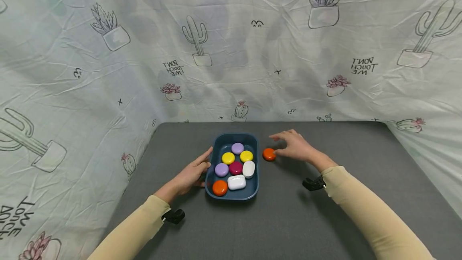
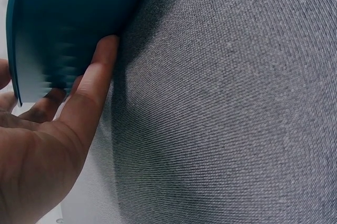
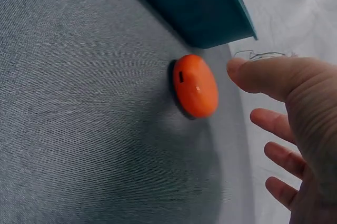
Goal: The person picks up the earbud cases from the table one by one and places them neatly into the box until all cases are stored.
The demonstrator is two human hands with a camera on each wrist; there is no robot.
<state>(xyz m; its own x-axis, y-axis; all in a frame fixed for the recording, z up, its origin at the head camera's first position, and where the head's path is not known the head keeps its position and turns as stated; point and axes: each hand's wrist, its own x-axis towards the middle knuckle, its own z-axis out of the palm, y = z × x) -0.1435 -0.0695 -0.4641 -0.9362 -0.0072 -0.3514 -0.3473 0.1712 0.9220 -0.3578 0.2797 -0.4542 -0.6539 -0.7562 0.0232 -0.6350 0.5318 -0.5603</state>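
Note:
A dark blue rectangular tray (image 1: 232,200) holds several glossy rounded pieces: two lilac, two yellow, one crimson, two white and one orange. At its left side my left hand (image 1: 190,175) touches the outer wall with extended fingers; in the left wrist view one fingertip (image 2: 108,45) meets the wall low down by the table. To the right of the tray lies another glossy orange rounded piece (image 1: 268,154), with a small dark slot visible in the right wrist view. My right hand (image 1: 296,146) hovers beside it, thumb and fingers spread apart, with nothing held.
A dark grey fabric-covered table (image 1: 281,224) lies under everything. Behind and at the sides hangs a pale cloth (image 1: 231,43) printed with cacti and mirrored lettering. Both wrists wear black straps, below beige sleeves (image 1: 364,208).

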